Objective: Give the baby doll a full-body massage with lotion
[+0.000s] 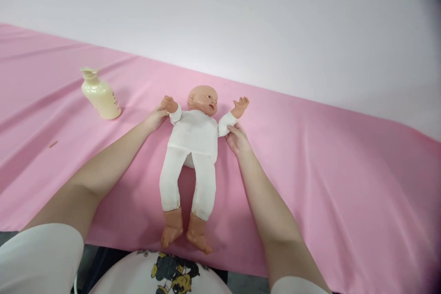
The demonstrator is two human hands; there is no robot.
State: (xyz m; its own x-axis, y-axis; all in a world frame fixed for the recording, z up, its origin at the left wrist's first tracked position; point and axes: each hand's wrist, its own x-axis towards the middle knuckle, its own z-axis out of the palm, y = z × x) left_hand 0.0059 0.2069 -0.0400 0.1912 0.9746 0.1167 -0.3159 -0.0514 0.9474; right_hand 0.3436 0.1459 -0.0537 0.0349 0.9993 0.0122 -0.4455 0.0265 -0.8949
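Note:
A baby doll (pixel 195 133) in a white top and trousers lies on its back on a pink cloth, its head away from me and its bare feet toward me. My left hand (pixel 157 116) is at the doll's raised arm on the left, near its wrist, with the fingertips partly hidden behind that arm. On the other side, my right hand (pixel 237 137) pinches the white sleeve of the doll's right-side arm near the elbow. The doll's face is turned to the right.
A pale yellow pump bottle (pixel 101 97) stands on the pink cloth (pixel 330 179) at the left. Nearer to me lies a small brown strip (pixel 53 144). Behind the cloth rises a white wall (pixel 241 18).

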